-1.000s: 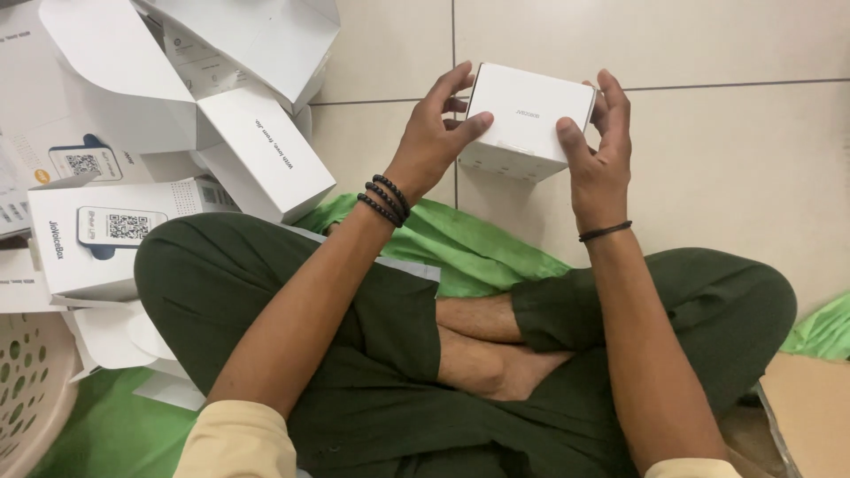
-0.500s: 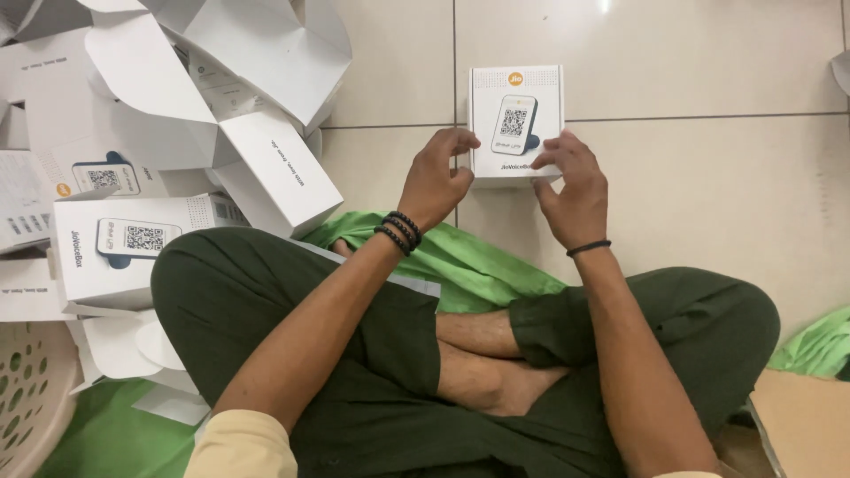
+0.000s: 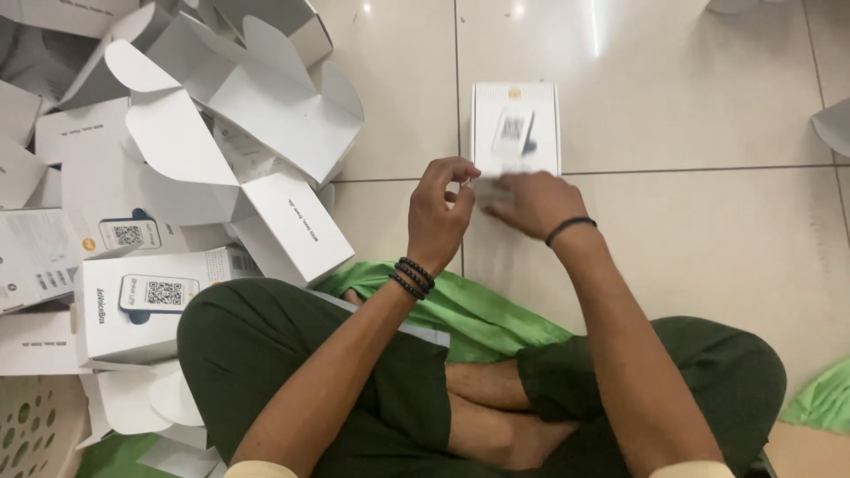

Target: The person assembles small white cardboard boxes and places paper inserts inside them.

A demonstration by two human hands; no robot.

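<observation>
- Now the left hand (image 3: 440,212) pinches its thumb and first finger together, just at the near left corner of the small white box (image 3: 515,131). I cannot tell if something tiny is between them.
- Its other fingers are curled in, and black bead bracelets (image 3: 411,276) sit on that wrist.
- Next to it, the right hand (image 3: 537,202) is blurry. It lies flat with its fingers close together, pressing on the near edge of the box.
- A moment ago both hands held the box up in the air. Now it lies flat on the pale tiled floor (image 3: 708,115), picture side up, far from the person's crossed legs (image 3: 496,398).
- So the box has been put down, and the hands look like they are working at its near end.
- A green bag (image 3: 478,314) lies between the legs and the box.
- Over on the left is a heap of open white boxes (image 3: 221,133) with their flaps up, and some shut ones (image 3: 142,305) nearer.
- A pale basket with holes (image 3: 31,438) peeks in at the near left corner.
</observation>
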